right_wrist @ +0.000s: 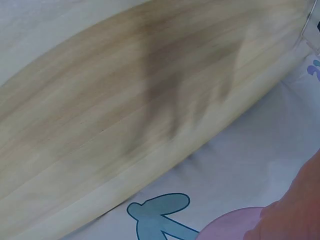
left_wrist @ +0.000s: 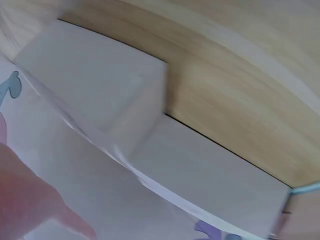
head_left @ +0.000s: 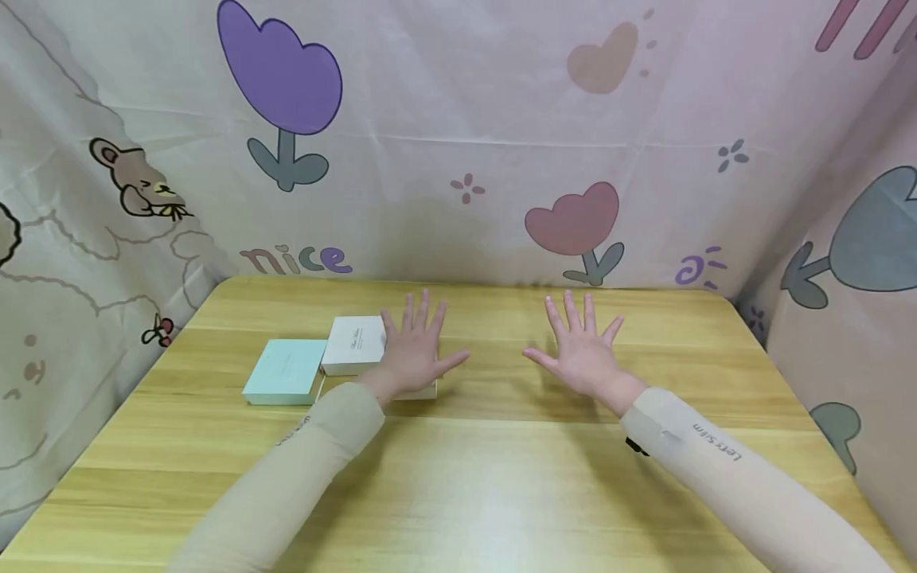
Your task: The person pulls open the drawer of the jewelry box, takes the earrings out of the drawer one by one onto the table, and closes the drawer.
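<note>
My left hand [head_left: 411, 354] is spread wide with fingers straight, hovering over white boxes at the left and holding nothing. One white box [head_left: 353, 345] with small dark lettering shows beside it; part of the box is hidden behind the hand. A further white box edge [head_left: 423, 391] peeks out below the palm. In the left wrist view a taller white box [left_wrist: 95, 75] adjoins a lower white one [left_wrist: 210, 175]. To the left lies a mint-green box [head_left: 283, 372]. My right hand [head_left: 583, 358], likewise spread with straight fingers, is held over the bare wood, its shadow visible in the right wrist view.
The wooden table [head_left: 487, 485] spans the space in front of me. A printed cloth [head_left: 430, 95] with flowers and cartoon figures hangs behind and on both sides, meeting the table's back edge. A small black piece [head_left: 636, 447] sits under the right sleeve.
</note>
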`<action>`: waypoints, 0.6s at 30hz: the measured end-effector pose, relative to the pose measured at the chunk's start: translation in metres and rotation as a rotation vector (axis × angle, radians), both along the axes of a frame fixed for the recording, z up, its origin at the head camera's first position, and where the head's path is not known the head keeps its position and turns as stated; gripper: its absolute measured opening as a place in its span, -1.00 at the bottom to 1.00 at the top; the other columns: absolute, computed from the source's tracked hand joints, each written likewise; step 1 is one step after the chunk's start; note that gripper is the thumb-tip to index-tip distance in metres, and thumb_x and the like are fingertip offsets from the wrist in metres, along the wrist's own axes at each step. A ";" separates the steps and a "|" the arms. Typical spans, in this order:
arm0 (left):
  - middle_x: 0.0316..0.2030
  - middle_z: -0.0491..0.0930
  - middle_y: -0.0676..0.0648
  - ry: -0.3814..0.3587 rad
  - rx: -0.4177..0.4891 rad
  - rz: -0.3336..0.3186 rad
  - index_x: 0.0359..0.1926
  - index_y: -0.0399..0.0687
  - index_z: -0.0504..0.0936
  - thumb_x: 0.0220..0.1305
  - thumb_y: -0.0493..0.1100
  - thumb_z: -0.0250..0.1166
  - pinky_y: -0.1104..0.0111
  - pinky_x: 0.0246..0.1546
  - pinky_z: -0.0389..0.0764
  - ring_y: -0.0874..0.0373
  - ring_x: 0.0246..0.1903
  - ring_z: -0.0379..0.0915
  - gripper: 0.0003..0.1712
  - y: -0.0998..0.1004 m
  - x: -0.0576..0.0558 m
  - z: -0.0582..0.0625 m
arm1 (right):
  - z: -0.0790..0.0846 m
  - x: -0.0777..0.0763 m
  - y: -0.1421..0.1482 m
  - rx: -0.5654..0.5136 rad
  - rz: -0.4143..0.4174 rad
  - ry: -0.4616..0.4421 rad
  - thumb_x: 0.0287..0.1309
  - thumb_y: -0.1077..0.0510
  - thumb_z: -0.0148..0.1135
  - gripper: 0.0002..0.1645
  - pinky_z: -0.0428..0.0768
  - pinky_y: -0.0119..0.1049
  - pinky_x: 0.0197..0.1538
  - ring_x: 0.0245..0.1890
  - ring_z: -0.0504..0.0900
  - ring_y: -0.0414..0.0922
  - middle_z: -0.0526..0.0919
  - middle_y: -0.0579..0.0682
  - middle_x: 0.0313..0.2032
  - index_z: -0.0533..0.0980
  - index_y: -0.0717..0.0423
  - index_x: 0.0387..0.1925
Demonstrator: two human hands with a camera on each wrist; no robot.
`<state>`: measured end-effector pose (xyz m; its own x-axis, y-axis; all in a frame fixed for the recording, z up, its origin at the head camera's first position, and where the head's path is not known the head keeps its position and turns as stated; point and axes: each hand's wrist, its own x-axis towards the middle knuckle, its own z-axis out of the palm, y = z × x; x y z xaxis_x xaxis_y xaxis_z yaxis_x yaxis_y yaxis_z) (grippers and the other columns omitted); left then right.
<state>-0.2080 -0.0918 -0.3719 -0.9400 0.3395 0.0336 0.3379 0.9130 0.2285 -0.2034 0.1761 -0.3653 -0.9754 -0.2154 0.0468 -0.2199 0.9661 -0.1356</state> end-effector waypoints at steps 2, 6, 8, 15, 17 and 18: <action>0.46 -0.43 -0.25 -0.011 0.013 -0.015 0.48 -0.07 -0.22 0.23 0.40 -0.03 -0.37 0.21 -0.48 -0.27 0.43 -0.58 0.05 -0.007 0.003 0.000 | 0.000 0.000 0.001 0.007 0.000 0.006 0.13 -0.48 -0.10 0.11 -0.36 0.60 0.10 0.42 -0.49 0.27 -0.31 0.20 0.47 -0.25 -0.04 0.48; 0.46 -0.40 -0.27 -0.041 -0.016 -0.063 0.47 -0.12 -0.23 0.23 0.36 0.04 -0.38 0.18 -0.52 -0.28 0.42 -0.56 0.07 -0.023 0.010 -0.003 | 0.002 0.000 0.003 0.002 0.002 0.017 0.14 -0.48 -0.10 0.10 -0.35 0.60 0.10 0.42 -0.50 0.27 -0.32 0.20 0.47 -0.24 -0.03 0.48; 0.46 -0.41 -0.27 -0.054 -0.053 -0.093 0.47 -0.14 -0.24 0.20 0.37 0.06 -0.39 0.17 -0.55 -0.27 0.43 -0.58 0.10 -0.031 0.014 -0.007 | 0.004 0.000 0.004 -0.008 0.002 0.026 0.15 -0.47 -0.09 0.10 -0.35 0.60 0.10 0.42 -0.50 0.28 -0.32 0.20 0.47 -0.22 0.00 0.48; 0.44 -0.10 -0.32 -0.051 -0.242 -0.158 0.42 -0.31 -0.02 0.24 0.33 0.05 -0.40 0.19 -0.47 -0.29 0.43 -0.39 0.02 -0.046 0.021 -0.016 | 0.007 0.000 0.008 -0.017 0.000 0.013 0.16 -0.46 -0.10 0.10 -0.44 0.58 0.08 0.41 -0.52 0.29 -0.36 0.20 0.46 -0.24 0.01 0.48; 0.43 -0.05 -0.32 -0.047 -0.277 -0.172 0.41 -0.33 -0.01 0.28 0.28 0.03 -0.39 0.20 -0.45 -0.29 0.43 -0.34 -0.03 -0.046 0.021 -0.016 | 0.007 0.000 0.009 -0.019 -0.001 0.009 0.16 -0.46 -0.11 0.10 -0.44 0.59 0.08 0.41 -0.52 0.29 -0.36 0.20 0.46 -0.25 0.01 0.48; 0.42 -0.05 -0.33 -0.049 -0.283 -0.180 0.41 -0.34 -0.01 0.30 0.26 0.03 -0.38 0.21 -0.45 -0.29 0.43 -0.33 -0.05 -0.045 0.021 -0.016 | 0.007 0.000 0.009 -0.020 -0.003 0.007 0.17 -0.46 -0.11 0.10 -0.43 0.59 0.08 0.41 -0.52 0.29 -0.36 0.20 0.46 -0.25 0.01 0.48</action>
<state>-0.1870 -0.1364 -0.3881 -0.8625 0.4893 -0.1296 0.4940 0.8694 -0.0053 -0.2030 0.1851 -0.3579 -0.9757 -0.2116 0.0575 -0.2181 0.9638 -0.1533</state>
